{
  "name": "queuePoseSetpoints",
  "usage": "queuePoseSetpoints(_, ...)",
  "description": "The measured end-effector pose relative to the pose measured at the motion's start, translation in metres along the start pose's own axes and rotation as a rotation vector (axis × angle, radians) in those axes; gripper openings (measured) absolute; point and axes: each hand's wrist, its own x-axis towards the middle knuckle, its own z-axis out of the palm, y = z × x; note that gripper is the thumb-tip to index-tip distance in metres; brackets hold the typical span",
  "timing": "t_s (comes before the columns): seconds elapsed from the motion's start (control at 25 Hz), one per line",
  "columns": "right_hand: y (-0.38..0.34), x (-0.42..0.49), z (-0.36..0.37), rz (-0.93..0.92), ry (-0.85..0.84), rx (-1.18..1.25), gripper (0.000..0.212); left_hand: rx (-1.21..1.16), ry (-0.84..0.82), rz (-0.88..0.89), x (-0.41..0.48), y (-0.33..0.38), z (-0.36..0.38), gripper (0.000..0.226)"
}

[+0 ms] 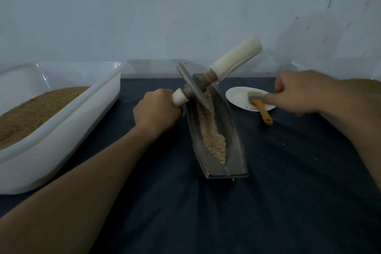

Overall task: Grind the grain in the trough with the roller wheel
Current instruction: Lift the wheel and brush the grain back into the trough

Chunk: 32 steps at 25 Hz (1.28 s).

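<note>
Left hand: clenched around the near white handle of the roller wheel.
Roller wheel: tilted, its disc resting in the far end of the trough; its far handle sticks up free, between the two hands.
Trough: on the dark tabletop, just right of the left hand.
Grain: a pale strip along the trough's groove.
Right hand: fingers curled at the head of a brush on a white plate; motion blur means I cannot tell whether they grasp it.
Bin: white, holding brown meal, left of the left hand.
</note>
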Motion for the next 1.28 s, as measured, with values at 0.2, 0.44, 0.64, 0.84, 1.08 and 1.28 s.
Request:
queuePoseSetpoints(0.2, -0.009, 0.003, 0.034, -0.03, -0.264, -0.062, 0.075, -0.119, 0.016, -0.054, 0.002, -0.007, -0.001, 0.014)
queuePoseSetpoints(0.44, 0.006, 0.017, 0.047, -0.134, 0.273, 0.288, 0.015, -0.401, 0.044, -0.198, 0.009, -0.024, 0.0, 0.012)
queuePoseSetpoints(0.64, -0.023, -0.018, -0.011, -0.312, 0.717, 0.766, 0.028, -0.606, 0.031, -0.282, 0.008, -0.025, -0.006, 0.013)
queuePoseSetpoints(0.84, -0.08, -0.09, -0.073, -0.596, 0.664, 0.734, 0.037, -0.774, 0.022, -0.326, 0.012, -0.03, -0.003, 0.008)
queuePoseSetpoints(1.08, -0.102, -0.109, -0.064, -0.512, 0.486, 0.479, 0.035, -0.791, 0.011, -0.318, 0.012, -0.031, -0.004, 0.007)
queuePoseSetpoints(1.28, -0.119, -0.074, -0.03, -0.423, 0.594, 0.4, 0.033, -0.739, 0.004, -0.289, 0.014, -0.03, -0.001, 0.013)
